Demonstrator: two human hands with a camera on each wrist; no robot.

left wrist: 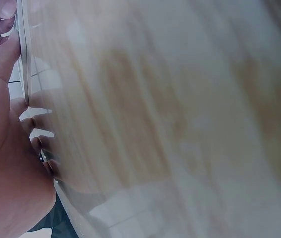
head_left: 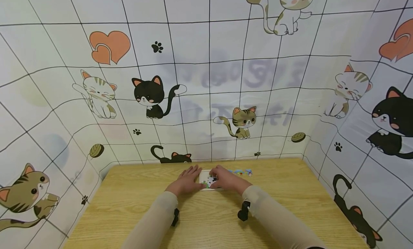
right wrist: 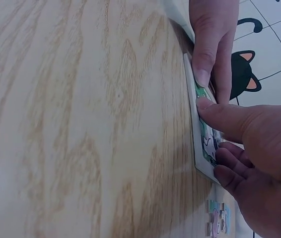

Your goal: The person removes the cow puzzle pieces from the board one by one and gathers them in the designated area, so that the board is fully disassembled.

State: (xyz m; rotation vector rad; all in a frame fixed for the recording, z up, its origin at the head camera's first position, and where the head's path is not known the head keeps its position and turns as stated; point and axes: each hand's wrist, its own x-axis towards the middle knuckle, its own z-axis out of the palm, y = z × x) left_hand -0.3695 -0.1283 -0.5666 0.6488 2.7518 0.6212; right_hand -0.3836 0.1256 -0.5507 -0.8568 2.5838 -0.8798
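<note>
Near twelve o'clock on the pale wood-grain tabletop (head_left: 209, 220), a shallow white rectangular tray (head_left: 204, 175) lies flat, holding a printed black, white and green picture puzzle (head_left: 211, 181). At nine o'clock to it, the left hand (head_left: 187, 181) has its fingers spread, thumb resting on the green part. At three o'clock, the right hand (head_left: 227, 179) bends thumb and fingers over the puzzle; I can't tell whether it pinches a piece or just presses. Small multicoloured flat pieces (head_left: 239, 172) lie beyond it, toward half past two. Toward one o'clock, faint grey-violet lettering (head_left: 274, 75) ghosts the white cat-print wall sheet (head_left: 200, 44), too blurred to read.
</note>
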